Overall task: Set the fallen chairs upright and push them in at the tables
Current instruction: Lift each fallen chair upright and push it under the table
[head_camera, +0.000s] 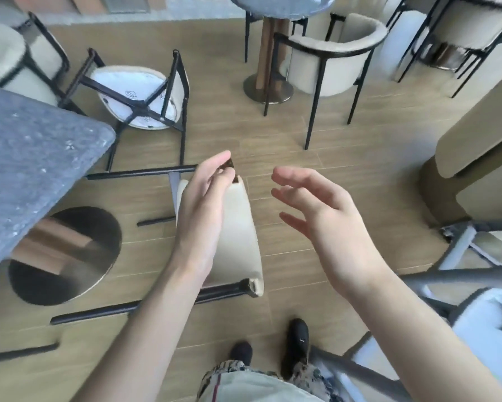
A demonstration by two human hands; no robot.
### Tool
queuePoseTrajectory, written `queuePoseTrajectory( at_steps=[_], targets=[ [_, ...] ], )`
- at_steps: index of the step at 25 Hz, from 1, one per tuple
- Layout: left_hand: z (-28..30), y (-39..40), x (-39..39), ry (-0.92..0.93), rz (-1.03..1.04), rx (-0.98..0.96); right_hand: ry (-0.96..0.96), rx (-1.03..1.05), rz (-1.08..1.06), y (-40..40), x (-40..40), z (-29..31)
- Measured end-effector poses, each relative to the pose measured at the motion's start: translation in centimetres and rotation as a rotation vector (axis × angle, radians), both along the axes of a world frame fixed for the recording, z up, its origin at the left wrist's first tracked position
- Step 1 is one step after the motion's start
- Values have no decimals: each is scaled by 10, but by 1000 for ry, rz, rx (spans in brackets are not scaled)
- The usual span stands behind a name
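Observation:
A fallen chair (241, 245) lies on its side on the wood floor in front of me, its cream backrest up and its black legs stretched out to the left. My left hand (203, 213) lies along the backrest, and its thumb and fingers pinch the dark frame end at the far corner. My right hand (325, 221) hovers open to the right of the chair, touching nothing. A second fallen chair (136, 94) lies further back on the left with the white underside of its seat showing. A third tipped chair (482, 320), blurred, is at the bottom right.
A grey stone table (26, 158) with a round metal base (67, 256) stands at the left. A round table (281, 4) on a wooden pedestal stands at the back, with an upright chair (331, 62) beside it. A beige bench (476, 134) runs along the right. My shoes (297, 340) are below.

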State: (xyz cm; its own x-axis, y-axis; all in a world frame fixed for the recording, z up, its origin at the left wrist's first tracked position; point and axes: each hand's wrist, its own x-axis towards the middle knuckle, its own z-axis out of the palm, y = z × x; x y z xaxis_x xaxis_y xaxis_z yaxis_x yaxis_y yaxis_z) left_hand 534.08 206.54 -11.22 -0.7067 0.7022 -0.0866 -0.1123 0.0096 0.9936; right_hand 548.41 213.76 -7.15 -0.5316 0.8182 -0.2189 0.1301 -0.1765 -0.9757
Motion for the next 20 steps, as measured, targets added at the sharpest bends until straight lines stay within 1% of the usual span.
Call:
queuePoseTrajectory(
  at_steps=[5,9,10,13,17,20],
  targets=[
    [0,34,17,-20,302,7,11,-38,213,71,4,-6],
    [-3,38,30,-6,465,-1,-2,-64,331,109,-4,-11],
    [-2,37,33,-12,512,-2,5,-74,365,114,-9,-10],
    [1,35,33,51,635,-13,45,-74,497,119,-30,-9],
    [5,14,28,100,771,-15,67,-101,670,113,-67,-6],
    [5,-13,19,86,941,-15,92,-121,778,102,-104,0]
  ],
)
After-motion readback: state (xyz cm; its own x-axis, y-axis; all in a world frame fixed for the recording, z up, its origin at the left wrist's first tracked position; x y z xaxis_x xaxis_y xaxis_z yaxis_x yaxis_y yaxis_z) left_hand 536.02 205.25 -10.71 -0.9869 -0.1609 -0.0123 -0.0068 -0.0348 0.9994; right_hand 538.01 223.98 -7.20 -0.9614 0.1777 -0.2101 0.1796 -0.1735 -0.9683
